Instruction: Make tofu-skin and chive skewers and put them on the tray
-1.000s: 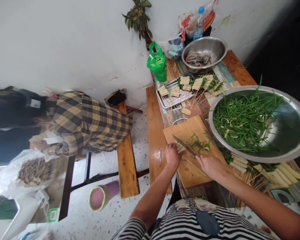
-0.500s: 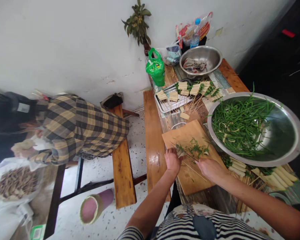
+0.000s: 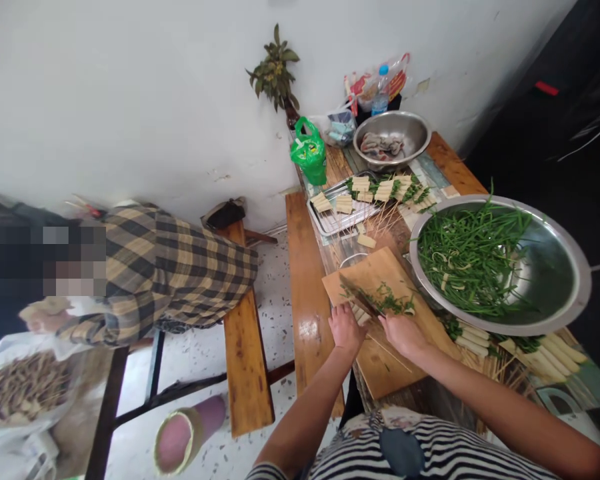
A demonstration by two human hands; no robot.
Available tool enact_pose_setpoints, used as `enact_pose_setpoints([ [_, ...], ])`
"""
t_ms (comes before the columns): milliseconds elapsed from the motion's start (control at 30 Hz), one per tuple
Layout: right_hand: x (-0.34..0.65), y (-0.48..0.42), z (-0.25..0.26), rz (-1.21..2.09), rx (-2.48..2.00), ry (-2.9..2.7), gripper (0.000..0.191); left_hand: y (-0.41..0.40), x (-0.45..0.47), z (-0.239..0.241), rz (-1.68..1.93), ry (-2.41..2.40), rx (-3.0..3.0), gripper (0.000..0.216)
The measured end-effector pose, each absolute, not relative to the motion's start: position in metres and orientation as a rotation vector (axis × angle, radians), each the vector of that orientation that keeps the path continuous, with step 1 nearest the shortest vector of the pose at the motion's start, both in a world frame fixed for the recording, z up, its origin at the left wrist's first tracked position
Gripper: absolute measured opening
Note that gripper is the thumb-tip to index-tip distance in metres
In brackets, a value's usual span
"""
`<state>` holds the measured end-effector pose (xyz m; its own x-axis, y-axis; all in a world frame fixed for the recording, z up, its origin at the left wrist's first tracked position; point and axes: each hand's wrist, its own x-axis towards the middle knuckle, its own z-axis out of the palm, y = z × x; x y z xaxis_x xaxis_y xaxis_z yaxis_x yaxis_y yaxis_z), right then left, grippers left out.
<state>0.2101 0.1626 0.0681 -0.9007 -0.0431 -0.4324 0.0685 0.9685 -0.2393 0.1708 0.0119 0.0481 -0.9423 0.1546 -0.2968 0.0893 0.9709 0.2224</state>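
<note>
A wooden cutting board (image 3: 380, 363) lies at the table's near edge with chopped green trimmings (image 3: 393, 301) on it. My right hand (image 3: 404, 333) grips a knife (image 3: 356, 297) whose blade lies across the board. My left hand (image 3: 345, 327) presses down a skewer (image 3: 387, 352) of pale tofu rolls stuffed with greens, its rolls largely hidden under my fingers. The thin stick runs back between my hands.
A big steel bowl (image 3: 565, 293) of green chives stands right of the board, with finished skewers (image 3: 530, 347) in front of it. A metal tray (image 3: 333, 223) of skewers, a green bag (image 3: 309, 152) and a smaller bowl (image 3: 415, 130) lie farther back. A person in a plaid shirt (image 3: 180, 263) sits at left.
The knife blade has come down onto the greens and slid toward my left hand. Both hands stay at the board; the view has shifted slightly.
</note>
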Motion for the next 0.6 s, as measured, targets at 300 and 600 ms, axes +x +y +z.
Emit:
enact_pose_setpoints([
  [300,0.274,0.222,0.044,-0.729,0.353,2.803,0.055,-0.003,0.166,0.106,0.296,2.819,0.457,0.070],
  [600,0.369,0.214,0.062,-1.258,0.668,2.764,0.057,0.020,-0.005,0.166,-0.242,2.760,0.817,0.065],
])
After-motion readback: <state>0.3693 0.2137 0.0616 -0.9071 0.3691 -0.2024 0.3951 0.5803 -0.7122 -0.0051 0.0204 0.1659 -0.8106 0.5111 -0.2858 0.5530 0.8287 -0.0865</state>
